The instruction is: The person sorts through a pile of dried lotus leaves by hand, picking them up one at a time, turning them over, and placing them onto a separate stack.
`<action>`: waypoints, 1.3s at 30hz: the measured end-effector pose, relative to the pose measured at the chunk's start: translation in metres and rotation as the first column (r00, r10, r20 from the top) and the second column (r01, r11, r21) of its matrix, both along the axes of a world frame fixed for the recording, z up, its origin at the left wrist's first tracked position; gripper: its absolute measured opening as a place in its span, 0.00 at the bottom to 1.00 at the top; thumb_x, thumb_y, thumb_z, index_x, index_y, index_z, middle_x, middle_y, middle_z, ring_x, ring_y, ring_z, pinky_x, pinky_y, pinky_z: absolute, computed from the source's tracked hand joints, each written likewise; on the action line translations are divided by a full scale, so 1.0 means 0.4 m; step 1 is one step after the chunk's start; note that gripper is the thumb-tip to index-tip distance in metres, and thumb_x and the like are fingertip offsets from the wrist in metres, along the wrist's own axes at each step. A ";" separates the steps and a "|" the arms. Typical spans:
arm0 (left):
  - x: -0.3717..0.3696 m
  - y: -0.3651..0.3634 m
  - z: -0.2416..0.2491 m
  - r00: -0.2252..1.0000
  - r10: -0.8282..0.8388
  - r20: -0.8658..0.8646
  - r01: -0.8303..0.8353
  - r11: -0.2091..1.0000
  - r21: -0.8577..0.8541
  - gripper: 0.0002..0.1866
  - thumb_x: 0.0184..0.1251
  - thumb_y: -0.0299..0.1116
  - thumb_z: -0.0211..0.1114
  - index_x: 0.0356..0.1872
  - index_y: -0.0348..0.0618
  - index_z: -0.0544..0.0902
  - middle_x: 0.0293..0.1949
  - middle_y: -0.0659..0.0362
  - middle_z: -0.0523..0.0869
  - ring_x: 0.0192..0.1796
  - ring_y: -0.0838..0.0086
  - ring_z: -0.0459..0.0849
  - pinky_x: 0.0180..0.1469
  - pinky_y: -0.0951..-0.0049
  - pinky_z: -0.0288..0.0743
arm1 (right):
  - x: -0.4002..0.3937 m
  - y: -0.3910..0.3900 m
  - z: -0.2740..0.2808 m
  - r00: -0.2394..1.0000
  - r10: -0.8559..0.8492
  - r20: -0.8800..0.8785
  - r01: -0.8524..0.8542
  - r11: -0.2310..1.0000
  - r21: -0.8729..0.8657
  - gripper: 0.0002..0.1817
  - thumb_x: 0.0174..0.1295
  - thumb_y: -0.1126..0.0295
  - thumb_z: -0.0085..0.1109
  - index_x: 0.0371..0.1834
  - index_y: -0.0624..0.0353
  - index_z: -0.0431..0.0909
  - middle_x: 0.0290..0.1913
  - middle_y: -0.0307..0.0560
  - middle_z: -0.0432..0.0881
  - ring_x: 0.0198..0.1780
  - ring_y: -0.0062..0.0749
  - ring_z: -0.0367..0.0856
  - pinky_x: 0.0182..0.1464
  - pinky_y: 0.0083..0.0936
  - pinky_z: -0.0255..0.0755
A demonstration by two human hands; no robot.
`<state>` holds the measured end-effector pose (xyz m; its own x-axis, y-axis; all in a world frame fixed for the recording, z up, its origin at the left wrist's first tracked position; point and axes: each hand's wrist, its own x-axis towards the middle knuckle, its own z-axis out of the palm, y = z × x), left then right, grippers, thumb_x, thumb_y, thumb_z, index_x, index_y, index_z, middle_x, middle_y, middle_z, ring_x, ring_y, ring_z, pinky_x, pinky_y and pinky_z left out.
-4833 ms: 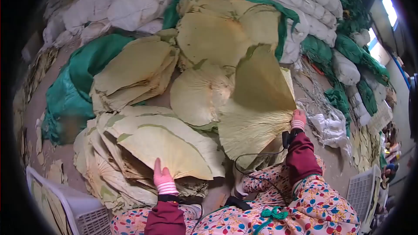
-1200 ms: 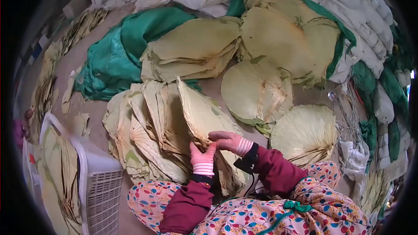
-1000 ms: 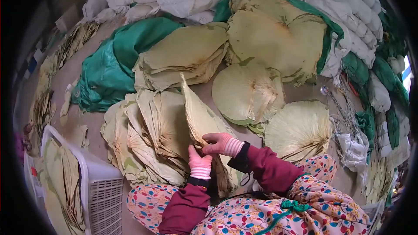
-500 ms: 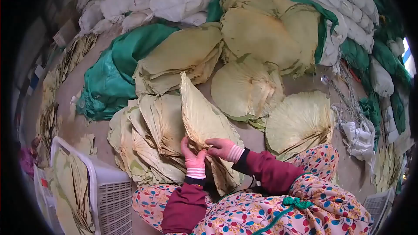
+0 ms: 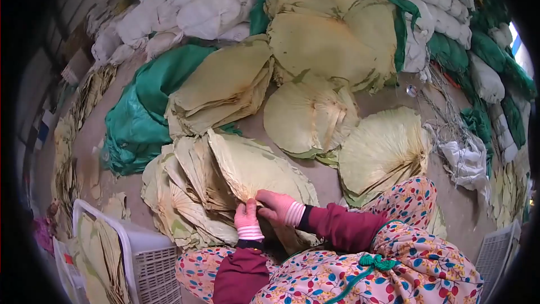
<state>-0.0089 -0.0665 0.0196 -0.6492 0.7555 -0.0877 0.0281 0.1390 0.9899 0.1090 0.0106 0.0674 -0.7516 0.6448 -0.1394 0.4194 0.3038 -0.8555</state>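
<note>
A folded dried lotus leaf (image 5: 259, 160), pale green and fan-shaped, leans over a row of other folded leaves (image 5: 183, 197) in front of my knees. My left hand (image 5: 247, 217), in a pink glove with a striped cuff, grips its gathered stem end. Close beside it, my right hand (image 5: 277, 205), gloved the same way, pinches the same end, fingers pressed together. The fingertips partly hide the gathered base. To the right lies a separate fan of leaf (image 5: 385, 149), and a rounder one (image 5: 309, 115) rests behind it.
A tall leaf stack (image 5: 332, 45) in green netting stands at the back, with another pile (image 5: 222, 87) by a green sack (image 5: 138, 118). White sacks (image 5: 211, 11) line the rear. A white plastic basket (image 5: 154, 270) holding leaves sits at left; white strings (image 5: 450, 118) lie right.
The lotus leaf's top has tipped down and left, from nearly upright to leaning on the other leaves. Both hands stay at its base, slightly lower. The view has shifted a little.
</note>
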 end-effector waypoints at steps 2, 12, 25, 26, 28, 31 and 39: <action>-0.001 -0.011 0.006 0.990 -0.081 0.111 0.077 0.996 0.041 0.18 0.60 0.43 0.57 0.17 0.44 0.66 0.17 0.69 0.63 0.22 0.85 0.58 0.24 0.81 0.55 | 0.001 0.017 0.013 0.994 -0.062 0.088 0.084 0.958 -0.275 0.28 0.48 0.55 0.59 0.49 0.60 0.65 0.43 0.53 0.75 0.43 0.40 0.75 0.43 0.29 0.70; 0.014 0.007 0.027 0.994 -0.075 -0.074 0.076 0.997 0.008 0.18 0.60 0.42 0.57 0.18 0.42 0.66 0.18 0.68 0.60 0.23 0.83 0.55 0.24 0.80 0.54 | 0.088 0.168 -0.115 0.851 -0.494 -0.177 0.455 0.863 -0.221 0.11 0.48 0.68 0.53 0.35 0.57 0.77 0.30 0.48 0.80 0.31 0.34 0.78 0.37 0.24 0.71; -0.045 0.039 -0.056 0.986 0.160 0.037 -0.156 0.984 -0.083 0.17 0.58 0.39 0.59 0.18 0.39 0.66 0.18 0.66 0.63 0.23 0.81 0.58 0.25 0.77 0.57 | 0.507 0.408 -0.227 0.480 -0.864 0.152 0.813 0.503 0.293 0.16 0.48 0.64 0.56 0.40 0.60 0.72 0.29 0.50 0.78 0.33 0.34 0.76 0.38 0.25 0.68; -0.046 0.042 -0.048 0.984 0.169 0.063 -0.164 0.983 -0.081 0.16 0.58 0.38 0.59 0.19 0.38 0.67 0.18 0.66 0.64 0.24 0.81 0.59 0.26 0.77 0.58 | 0.497 0.410 -0.222 0.492 -0.866 0.087 0.819 0.495 0.292 0.16 0.48 0.65 0.56 0.40 0.60 0.72 0.30 0.50 0.78 0.33 0.35 0.76 0.39 0.26 0.68; -0.041 0.039 -0.027 0.976 0.188 0.113 -0.179 0.980 -0.082 0.16 0.58 0.38 0.58 0.19 0.37 0.68 0.19 0.65 0.66 0.24 0.80 0.60 0.27 0.77 0.59 | 0.472 0.438 -0.197 0.520 -0.847 -0.112 0.842 0.486 0.234 0.14 0.47 0.69 0.54 0.40 0.58 0.72 0.29 0.49 0.78 0.33 0.33 0.76 0.39 0.25 0.68; -0.051 0.049 -0.073 0.952 0.235 0.199 -0.242 0.970 0.014 0.15 0.58 0.38 0.58 0.22 0.36 0.70 0.21 0.63 0.70 0.26 0.79 0.63 0.31 0.76 0.62 | 0.455 0.520 -0.183 0.499 -0.781 -0.375 0.866 0.436 0.245 0.14 0.48 0.72 0.53 0.40 0.59 0.71 0.26 0.45 0.76 0.30 0.31 0.75 0.36 0.24 0.68; -0.029 0.049 -0.095 0.958 0.096 -0.269 -0.116 0.991 -0.060 0.17 0.57 0.42 0.60 0.24 0.37 0.70 0.22 0.58 0.67 0.26 0.74 0.65 0.30 0.74 0.63 | 0.404 0.621 -0.104 0.605 -0.791 0.088 0.745 0.602 0.287 0.28 0.42 0.57 0.60 0.46 0.61 0.69 0.39 0.58 0.77 0.44 0.44 0.76 0.47 0.31 0.69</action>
